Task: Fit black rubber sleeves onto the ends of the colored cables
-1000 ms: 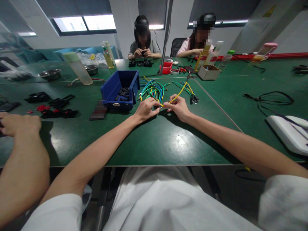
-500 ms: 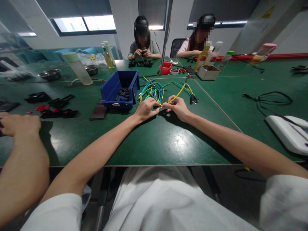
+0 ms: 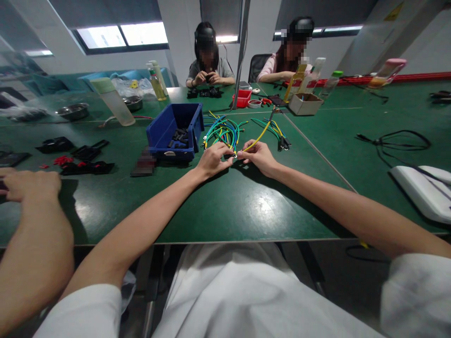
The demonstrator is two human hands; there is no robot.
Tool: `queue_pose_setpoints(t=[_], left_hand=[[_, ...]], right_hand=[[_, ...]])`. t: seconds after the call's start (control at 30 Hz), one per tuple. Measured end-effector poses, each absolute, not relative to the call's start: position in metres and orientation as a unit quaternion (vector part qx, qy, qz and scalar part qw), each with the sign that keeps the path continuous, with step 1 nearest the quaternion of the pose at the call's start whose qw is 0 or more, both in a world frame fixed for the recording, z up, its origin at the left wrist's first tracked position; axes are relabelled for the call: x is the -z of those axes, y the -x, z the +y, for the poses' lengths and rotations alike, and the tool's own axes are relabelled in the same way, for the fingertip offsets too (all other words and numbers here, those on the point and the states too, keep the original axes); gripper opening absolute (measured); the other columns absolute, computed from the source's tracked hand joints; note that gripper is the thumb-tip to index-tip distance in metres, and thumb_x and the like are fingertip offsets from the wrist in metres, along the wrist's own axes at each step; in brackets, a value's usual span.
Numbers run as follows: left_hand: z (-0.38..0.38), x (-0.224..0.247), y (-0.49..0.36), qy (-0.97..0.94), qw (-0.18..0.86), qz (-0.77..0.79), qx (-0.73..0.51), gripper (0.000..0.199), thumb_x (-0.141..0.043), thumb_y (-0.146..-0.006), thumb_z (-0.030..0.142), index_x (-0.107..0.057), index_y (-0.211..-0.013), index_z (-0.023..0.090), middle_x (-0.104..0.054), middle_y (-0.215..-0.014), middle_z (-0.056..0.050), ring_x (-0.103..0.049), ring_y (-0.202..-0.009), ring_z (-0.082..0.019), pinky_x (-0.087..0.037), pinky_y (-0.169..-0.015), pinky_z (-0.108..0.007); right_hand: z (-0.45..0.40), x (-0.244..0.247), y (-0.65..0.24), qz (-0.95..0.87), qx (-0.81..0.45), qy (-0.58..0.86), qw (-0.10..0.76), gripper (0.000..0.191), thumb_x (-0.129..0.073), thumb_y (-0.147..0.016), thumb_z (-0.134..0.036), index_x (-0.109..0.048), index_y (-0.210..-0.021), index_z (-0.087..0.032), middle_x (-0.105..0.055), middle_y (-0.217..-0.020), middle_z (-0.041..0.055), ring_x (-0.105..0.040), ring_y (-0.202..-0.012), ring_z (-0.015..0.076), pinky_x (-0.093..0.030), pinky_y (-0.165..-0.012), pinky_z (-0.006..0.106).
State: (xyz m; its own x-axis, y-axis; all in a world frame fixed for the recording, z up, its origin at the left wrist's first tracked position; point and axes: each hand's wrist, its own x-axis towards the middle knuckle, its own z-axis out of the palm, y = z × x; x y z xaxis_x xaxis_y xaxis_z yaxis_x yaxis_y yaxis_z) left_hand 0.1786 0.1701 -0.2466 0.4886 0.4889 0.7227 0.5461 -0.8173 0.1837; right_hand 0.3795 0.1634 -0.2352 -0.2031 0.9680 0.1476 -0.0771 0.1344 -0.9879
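My left hand (image 3: 214, 160) is closed in a pinch on a small black sleeve (image 3: 229, 156), mostly covered by the fingers. Beside it, my right hand (image 3: 261, 158) grips a yellow wire (image 3: 261, 134) near its end, where a shiny metal terminal (image 3: 236, 156) shows close to the sleeve. From that hand the wire runs up and away to the right. A pile of green, blue and yellow wires (image 3: 229, 134) lies just beyond my hands. Farther right is a smaller group of wires with black sleeves (image 3: 282, 142) on their ends.
A blue bin (image 3: 155, 134) with black sleeves inside stands left of the wires. Black and red parts (image 3: 88, 166) lie farther left, near another person's arm (image 3: 35, 225). Two people sit across the green table. At right are a white device (image 3: 423, 190) and a black cable (image 3: 401, 141).
The view has shifted very slightly. Both my hands keep the same hold, with the wire end and sleeve still close together. The neighbouring person's hand at left has moved a little.
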Motion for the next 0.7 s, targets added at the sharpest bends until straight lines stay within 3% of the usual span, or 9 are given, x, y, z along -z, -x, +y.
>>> queue_pose_setpoints(t=[0.7], left_hand=[[0.1695, 0.2469, -0.1794, 0.866, 0.041, -0.301, 0.397, 0.011, -0.063, -0.083, 0.022, -0.069, -0.09, 0.016, -0.065, -0.087, -0.006, -0.063, -0.082, -0.017, -0.052, -0.076, -0.029]], right_hand=[[0.1624, 0.2334, -0.3808, -0.59, -0.526, 0.394, 0.468, 0.045, -0.09, -0.051, -0.037, -0.058, -0.074, -0.017, -0.066, -0.063, -0.0002, -0.067, -0.062, 0.0135, -0.049, -0.049, 0.019]])
